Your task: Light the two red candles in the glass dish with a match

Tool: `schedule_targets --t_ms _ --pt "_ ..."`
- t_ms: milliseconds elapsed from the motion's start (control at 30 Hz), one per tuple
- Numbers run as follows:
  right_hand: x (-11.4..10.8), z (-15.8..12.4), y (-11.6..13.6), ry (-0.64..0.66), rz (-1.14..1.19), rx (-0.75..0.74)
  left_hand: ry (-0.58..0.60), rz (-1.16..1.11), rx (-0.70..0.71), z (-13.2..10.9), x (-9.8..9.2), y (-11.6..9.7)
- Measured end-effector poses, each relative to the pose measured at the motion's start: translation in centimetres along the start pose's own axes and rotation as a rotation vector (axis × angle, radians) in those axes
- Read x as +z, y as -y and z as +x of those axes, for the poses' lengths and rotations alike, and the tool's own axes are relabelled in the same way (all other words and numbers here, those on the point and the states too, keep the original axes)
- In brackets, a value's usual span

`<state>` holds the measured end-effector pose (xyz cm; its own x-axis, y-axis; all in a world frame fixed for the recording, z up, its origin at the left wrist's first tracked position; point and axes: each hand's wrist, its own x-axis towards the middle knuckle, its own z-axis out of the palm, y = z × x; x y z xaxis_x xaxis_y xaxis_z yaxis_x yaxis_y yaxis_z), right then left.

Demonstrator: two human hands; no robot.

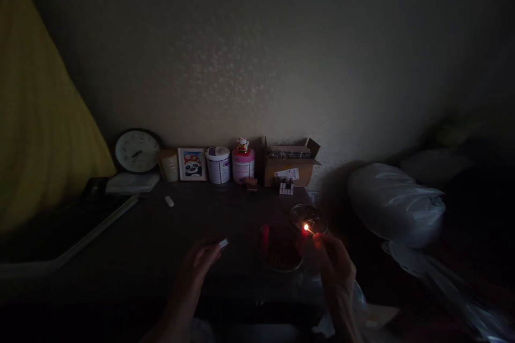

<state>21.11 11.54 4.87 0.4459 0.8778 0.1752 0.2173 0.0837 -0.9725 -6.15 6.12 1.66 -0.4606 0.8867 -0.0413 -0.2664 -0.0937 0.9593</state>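
My right hand (336, 261) pinches a burning match (310, 231), its small flame at the tip. The flame glows by the top of a red candle (302, 242); whether they touch I cannot tell. Another red candle (264, 237) stands unlit to the left. Both candles are at the sides of a dark round plate (287, 269), whose contents are hard to make out. Behind it lies a second round dish (295, 213) with thin, pale bits in it. Left of the plate, my left hand (200, 257) is closed on a small matchbox (223, 244), only its pale end showing.
Along the wall stand a round clock (137, 151), a panda picture (192, 165), two tubs (218, 165) (243, 167), a lucky cat figurine (242, 145) and an open cardboard box (292, 171). Small stacked boxes (286, 188) sit before it. White plastic bags (396, 203) lie right.
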Motion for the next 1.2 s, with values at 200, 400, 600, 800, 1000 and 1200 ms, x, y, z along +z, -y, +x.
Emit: schedule_targets --t_ms 200,400,600,800,1000,1200 --pt "-0.2 -0.2 -0.1 0.024 -0.028 -0.02 0.004 0.0 0.005 0.2 -0.3 0.5" --pt "-0.2 0.0 -0.6 0.008 -0.055 -0.027 0.011 -0.005 0.014 0.1 -0.2 0.3" --pt "-0.3 -0.5 -0.1 0.043 -0.031 -0.023 0.003 -0.003 0.002 0.0 -0.2 0.3" --pt "-0.2 -0.7 -0.1 0.016 -0.052 0.035 0.011 0.008 0.006 0.1 -0.3 0.5" --pt "0.2 -1.0 -0.4 -0.008 -0.028 0.001 -0.008 0.015 -0.006 0.0 -0.1 0.0" --pt "1.0 -2.0 0.4 0.005 -0.005 -0.053 -0.01 0.024 0.012 -0.1 -0.1 -0.1"
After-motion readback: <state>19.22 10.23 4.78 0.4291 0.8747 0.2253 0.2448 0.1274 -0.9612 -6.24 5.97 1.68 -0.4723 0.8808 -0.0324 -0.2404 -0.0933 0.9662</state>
